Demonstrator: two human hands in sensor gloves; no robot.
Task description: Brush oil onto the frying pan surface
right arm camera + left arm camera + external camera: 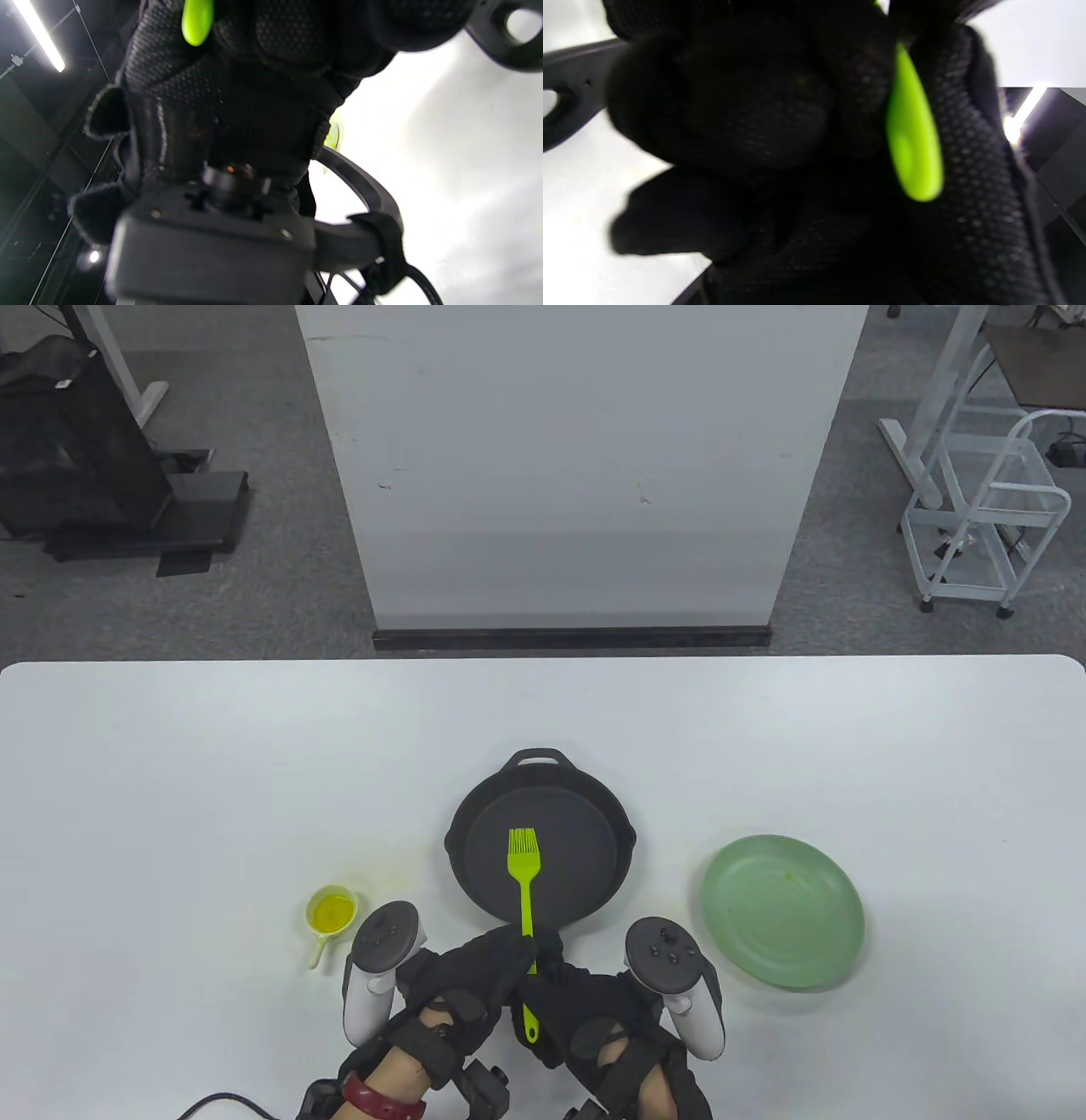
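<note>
Both hands meet at the pan's near rim: left hand (475,976) and right hand (585,1018) wrap the green silicone brush (524,891) handle. Its long axis runs straight away, bristles over the frying pan (594,814) centre; oil cup (331,913) lies left of the pan.

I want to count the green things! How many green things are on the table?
2. The green brush lies over the black pan, its handle between both gloved hands. The green plate sits right of the pan. The little cup looks yellow, not green.

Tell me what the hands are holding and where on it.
The brush, by its handle: the right hand grips it and the left hand wraps over the same stretch. Bristles rest in the pan.
</note>
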